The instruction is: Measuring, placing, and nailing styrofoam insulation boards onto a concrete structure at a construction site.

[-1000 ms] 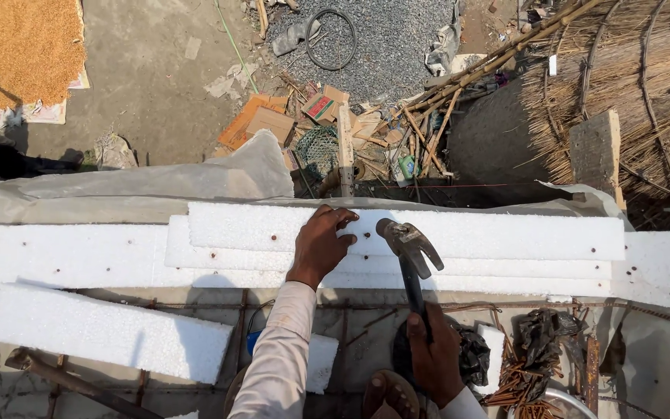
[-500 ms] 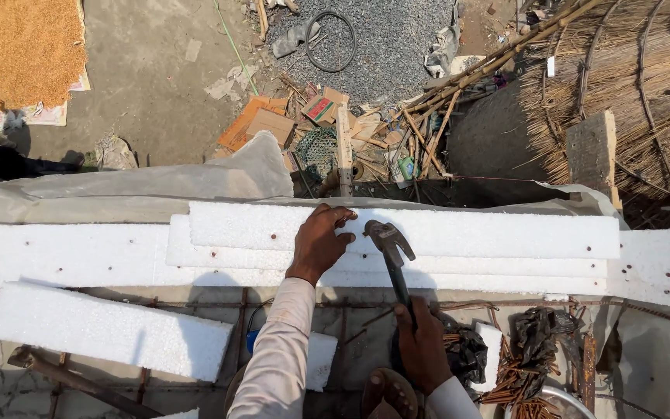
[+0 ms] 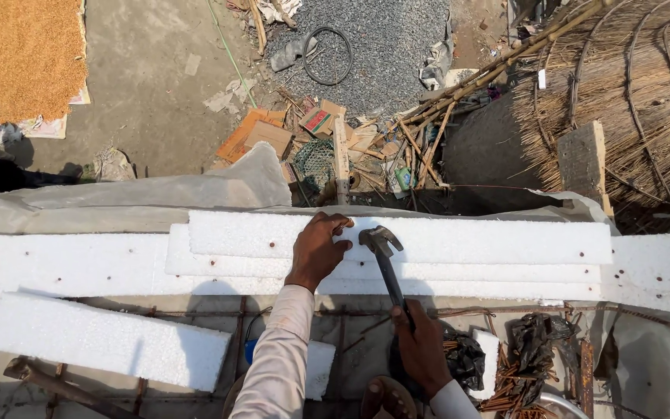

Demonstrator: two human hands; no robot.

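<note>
— Where do the hands sit?
— The left hand (image 3: 318, 250) lies spread and released on the top white foam strip (image 3: 459, 239), fingertips pressing its far edge. The right hand (image 3: 420, 349) is clenched around the handle of a claw hammer (image 3: 385, 260).
— And the hammer's head?
— Just right of the left hand, over the same strip. A loose foam block (image 3: 102, 341) lies near left.

flattened orange cardboard boxes (image 3: 261, 133), small red-green carton (image 3: 316, 120), both in ground debris
</note>
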